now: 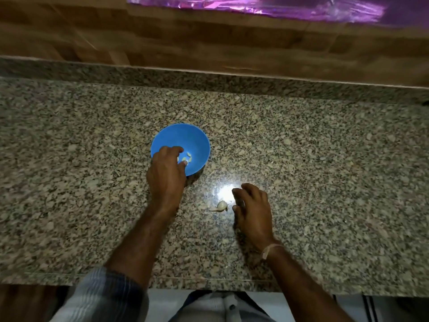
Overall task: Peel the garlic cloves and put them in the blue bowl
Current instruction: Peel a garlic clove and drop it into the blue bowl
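Reaching into the blue bowl, the left hand curls its fingers beside peeled cloves; whether they pinch one is unclear. The right hand, loosely curled, holds nothing, a garlic piece just off its fingertips. Snagging the rim could tip the bowl.

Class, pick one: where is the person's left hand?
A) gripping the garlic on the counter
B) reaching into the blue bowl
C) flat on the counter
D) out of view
B: the left hand reaches into the blue bowl, fingertips by the peeled cloves.
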